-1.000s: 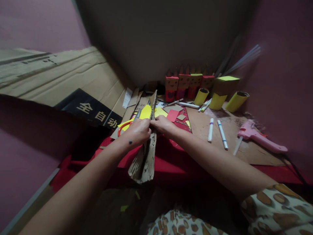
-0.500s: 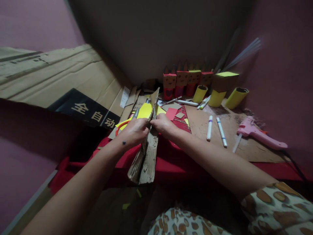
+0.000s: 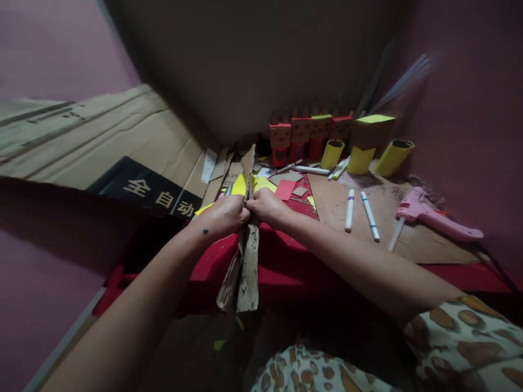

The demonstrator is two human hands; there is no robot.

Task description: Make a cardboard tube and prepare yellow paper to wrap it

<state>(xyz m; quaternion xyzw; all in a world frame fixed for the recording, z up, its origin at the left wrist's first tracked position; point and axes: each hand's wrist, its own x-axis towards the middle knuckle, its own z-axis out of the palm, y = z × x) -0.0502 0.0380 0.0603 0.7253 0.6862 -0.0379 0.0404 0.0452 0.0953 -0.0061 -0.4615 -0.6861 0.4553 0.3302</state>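
A folded strip of corrugated cardboard stands on edge between my hands, above the front of the red-covered table. My left hand is closed on its left side, and my right hand is closed on its right side, the knuckles nearly meeting. Below the hands the strip splits into two ragged flaps; its upper end points away from me. Yellow paper lies behind the left hand. A red paper piece rests just beyond the right hand.
A large cardboard sheet leans at left. Box-headed paper figures and yellow tubes stand at the back. Two markers and a pink glue gun lie on a cardboard mat at right.
The cardboard's flaps have come closer together, and the strip looks narrower and more upright. Both hands have kept their grip and shifted slightly left. The view has moved a little.
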